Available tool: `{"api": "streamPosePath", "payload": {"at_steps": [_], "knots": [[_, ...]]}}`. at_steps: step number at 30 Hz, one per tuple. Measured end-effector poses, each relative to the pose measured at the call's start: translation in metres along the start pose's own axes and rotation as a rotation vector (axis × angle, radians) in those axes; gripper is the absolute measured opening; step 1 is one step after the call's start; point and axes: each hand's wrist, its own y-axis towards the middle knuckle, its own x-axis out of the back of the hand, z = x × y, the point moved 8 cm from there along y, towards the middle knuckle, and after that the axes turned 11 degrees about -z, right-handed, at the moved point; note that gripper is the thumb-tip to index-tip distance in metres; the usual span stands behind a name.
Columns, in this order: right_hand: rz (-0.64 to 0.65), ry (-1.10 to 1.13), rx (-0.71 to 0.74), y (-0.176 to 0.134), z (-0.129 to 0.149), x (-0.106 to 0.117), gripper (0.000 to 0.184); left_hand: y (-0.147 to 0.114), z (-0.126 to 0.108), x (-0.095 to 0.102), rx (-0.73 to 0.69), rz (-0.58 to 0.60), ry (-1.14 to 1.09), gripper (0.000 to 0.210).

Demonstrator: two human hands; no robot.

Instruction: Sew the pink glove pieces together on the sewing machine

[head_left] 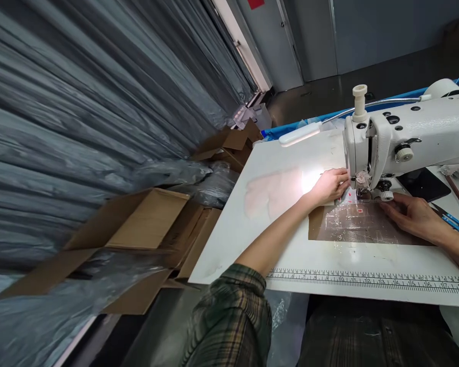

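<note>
A white sewing machine (416, 127) stands at the right, its needle area lit by a lamp. My left hand (331, 184) is just left of the presser foot (363, 195), its bent fingers pressed together on a thin pale piece of fabric with red marks (350, 195). To the right of the foot is my right hand (415, 216), thumb and fingers curled together near the edge of a clear sheet; what lies between them is hidden. Below the foot, a shiny brown plate (317, 227) is set into the white table (229, 255).
Blue-handled scissors (457, 224) and a dark flat object (424, 184) lie right of the machine. A white lamp (300, 134) reaches over the table. A printed ruler (367, 280) runs along the front edge. Open cardboard boxes (149, 219) and grey curtains (80, 102) are at the left.
</note>
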Motion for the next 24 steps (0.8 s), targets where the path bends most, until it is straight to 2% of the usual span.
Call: {"api": "streamPosePath", "payload": {"at_steps": [3, 6, 10, 15, 17, 20, 24], "knots": [[0.03, 0.019, -0.017, 0.0, -0.001, -0.001, 0.036, 0.011, 0.005, -0.004, -0.007, 0.021, -0.063, 0.019], [0.093, 0.076, -0.044, 0.0, -0.004, -0.001, 0.037, 0.006, 0.007, 0.008, 0.05, -0.042, -0.159, 0.013], [0.182, 0.142, -0.08, -0.001, -0.013, -0.001, 0.043, -0.024, 0.003, 0.038, 0.194, -0.203, -0.361, 0.009], [0.239, 0.263, -0.165, -0.006, -0.005, -0.005, 0.041, -0.069, -0.023, 0.055, 0.249, -0.252, -0.467, 0.023], [0.313, 0.34, -0.242, -0.011, 0.01, -0.016, 0.043, -0.081, -0.026, 0.05, 0.373, -0.217, -0.605, 0.034], [0.366, 0.438, -0.336, -0.014, 0.038, -0.035, 0.047, -0.092, -0.028, 0.027, 0.593, -0.062, -0.875, 0.052], [0.42, 0.546, -0.314, -0.013, 0.068, -0.055, 0.044, -0.097, -0.029, 0.011, 0.696, 0.053, -1.013, 0.07]]}}
